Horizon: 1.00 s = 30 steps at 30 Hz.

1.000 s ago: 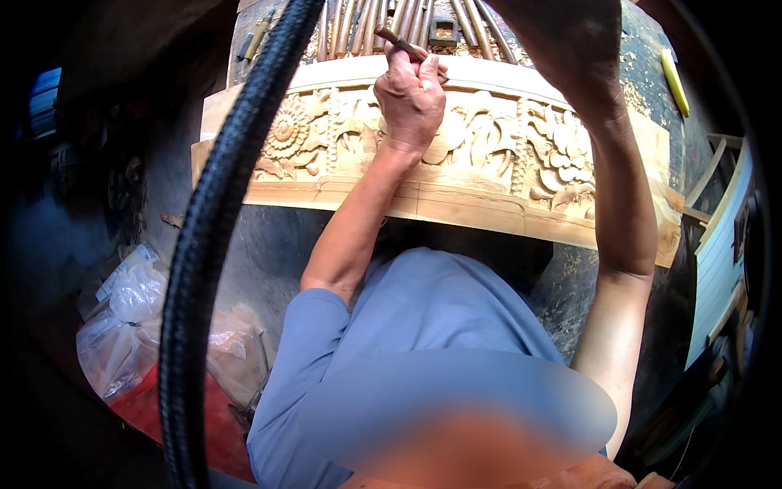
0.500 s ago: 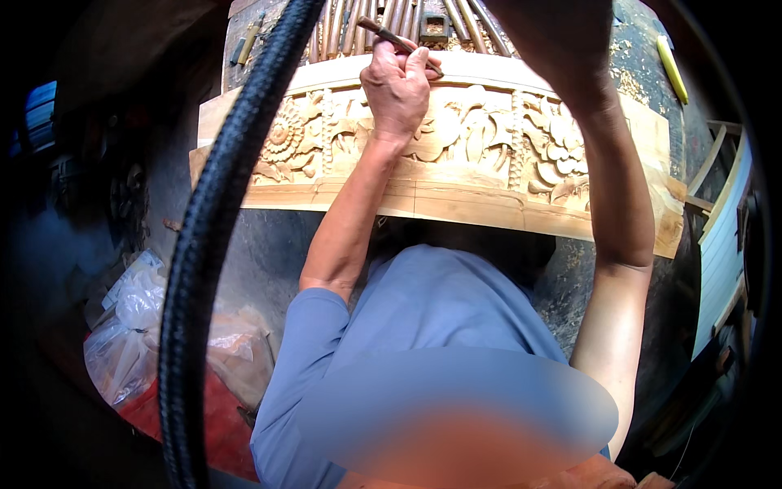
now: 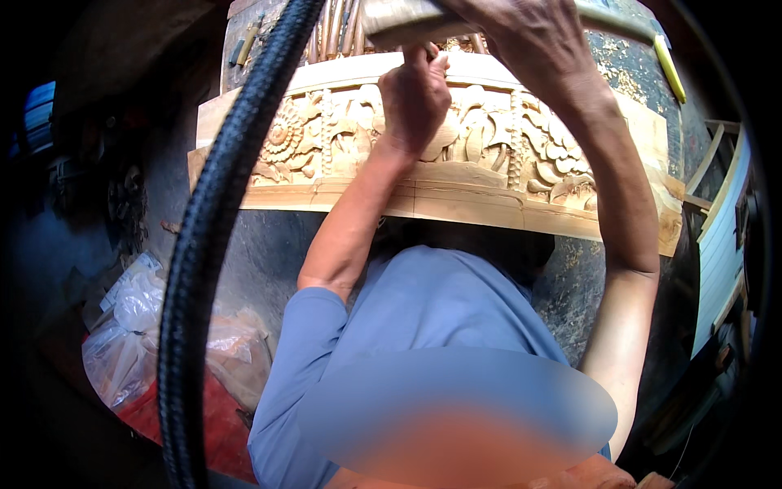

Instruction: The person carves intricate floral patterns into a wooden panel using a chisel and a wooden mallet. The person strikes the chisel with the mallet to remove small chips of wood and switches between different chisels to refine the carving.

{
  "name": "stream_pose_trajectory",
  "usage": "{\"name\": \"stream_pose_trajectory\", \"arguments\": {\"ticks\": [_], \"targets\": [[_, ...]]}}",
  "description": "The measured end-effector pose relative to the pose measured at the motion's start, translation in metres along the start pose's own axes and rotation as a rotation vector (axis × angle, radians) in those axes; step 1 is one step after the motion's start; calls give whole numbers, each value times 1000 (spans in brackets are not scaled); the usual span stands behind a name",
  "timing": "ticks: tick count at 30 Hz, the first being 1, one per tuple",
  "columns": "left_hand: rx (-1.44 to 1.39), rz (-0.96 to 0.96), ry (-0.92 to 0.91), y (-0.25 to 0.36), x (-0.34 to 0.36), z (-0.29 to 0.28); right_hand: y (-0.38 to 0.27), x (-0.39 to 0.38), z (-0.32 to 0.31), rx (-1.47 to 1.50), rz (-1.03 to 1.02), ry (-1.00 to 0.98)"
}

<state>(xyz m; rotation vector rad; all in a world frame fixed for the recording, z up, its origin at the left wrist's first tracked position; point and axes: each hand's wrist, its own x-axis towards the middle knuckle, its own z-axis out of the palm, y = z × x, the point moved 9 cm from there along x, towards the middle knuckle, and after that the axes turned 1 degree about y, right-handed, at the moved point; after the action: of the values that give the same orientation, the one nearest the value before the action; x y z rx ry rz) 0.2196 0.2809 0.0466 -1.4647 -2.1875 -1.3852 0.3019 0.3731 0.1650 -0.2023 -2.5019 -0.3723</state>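
The left hand [image 3: 415,102] is closed around a mostly hidden carving tool [image 3: 432,50]; the right hand [image 3: 533,41] grips a mallet [image 3: 407,22]. Thin lines [image 3: 415,196] mark the carved wooden panel [image 3: 472,147].

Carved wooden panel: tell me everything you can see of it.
The carved wooden panel is long and pale, with visible grain. Flowers and leaves stand in relief, including a round bloom at left; beaded upright strips divide the sections. Plain bands run above and below, the lower one bearing thin dark lines. It lies carved side up on a dark workbench. The left hand, right forearm and a black braided cable hide parts; whether the hand touches it is unclear.
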Motion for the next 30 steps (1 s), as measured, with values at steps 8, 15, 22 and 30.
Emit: {"name": "stream_pose_trajectory", "arguments": {"ticks": [8,15,22,30], "targets": [[-405,-366,-17,-32,0,3,36,3,-70,604,334,738],[35,23,-27,5,-1,4,15,6,-15,204,194,15],[-306,-291,-42,-19,1,7,18,3,-32,324,241,160],[-331,-359,-8,-27,-6,5,28,4,-63,468,358,286]]}}
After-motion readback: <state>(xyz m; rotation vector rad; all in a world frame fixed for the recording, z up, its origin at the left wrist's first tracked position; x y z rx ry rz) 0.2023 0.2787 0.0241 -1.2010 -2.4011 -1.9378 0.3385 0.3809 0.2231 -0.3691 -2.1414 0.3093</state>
